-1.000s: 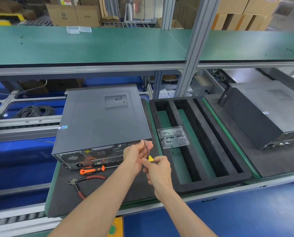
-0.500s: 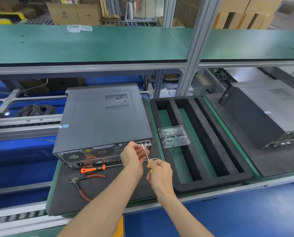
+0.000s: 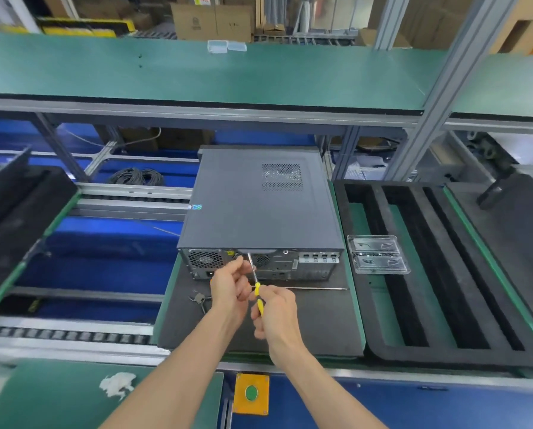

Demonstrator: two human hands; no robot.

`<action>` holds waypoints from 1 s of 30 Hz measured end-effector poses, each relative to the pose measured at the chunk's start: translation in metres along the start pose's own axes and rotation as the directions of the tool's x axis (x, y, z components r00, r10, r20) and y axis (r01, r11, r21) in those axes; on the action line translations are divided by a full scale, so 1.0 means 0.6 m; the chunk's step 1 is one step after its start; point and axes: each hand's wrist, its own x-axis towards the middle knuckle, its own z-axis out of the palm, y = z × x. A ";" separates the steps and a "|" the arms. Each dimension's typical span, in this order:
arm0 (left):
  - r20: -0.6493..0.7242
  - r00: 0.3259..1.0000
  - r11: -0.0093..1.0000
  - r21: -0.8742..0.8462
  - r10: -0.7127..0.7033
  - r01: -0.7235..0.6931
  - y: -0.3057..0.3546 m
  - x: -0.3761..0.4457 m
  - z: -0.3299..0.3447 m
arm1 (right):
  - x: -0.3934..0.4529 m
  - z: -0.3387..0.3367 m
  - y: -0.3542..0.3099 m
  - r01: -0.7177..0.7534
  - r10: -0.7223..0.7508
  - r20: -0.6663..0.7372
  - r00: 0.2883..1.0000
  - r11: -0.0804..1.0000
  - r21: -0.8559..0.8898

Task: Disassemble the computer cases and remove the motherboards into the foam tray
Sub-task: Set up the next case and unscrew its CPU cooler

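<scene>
A grey computer case (image 3: 259, 212) lies flat on a dark mat (image 3: 314, 320), its rear panel facing me. My right hand (image 3: 274, 311) grips the yellow handle of a screwdriver (image 3: 258, 291). The metal shaft points up toward the middle of the rear panel. My left hand (image 3: 229, 287) pinches the shaft near its tip, just below the case's top edge. To the right of the case lies the black foam tray (image 3: 420, 274) with long slots. A clear plastic holder (image 3: 376, 253) rests across its near left slots.
Pliers (image 3: 198, 300) lie on the mat left of my hands, partly hidden. A thin metal rod (image 3: 314, 288) lies in front of the case. Another black foam piece (image 3: 14, 218) sits at far left. A green button on a yellow box (image 3: 251, 393) sits at the bench's front edge.
Both hands and the screwdriver have moved left along the rear panel, from the right-hand corner to near the middle. My head has shifted, so the case now appears centred.
</scene>
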 end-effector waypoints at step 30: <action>-0.054 0.998 0.996 0.082 0.033 -0.029 0.083 0.013 -0.069 | 0.017 0.140 0.024 -0.013 0.016 0.024 1.000 0.991 -0.135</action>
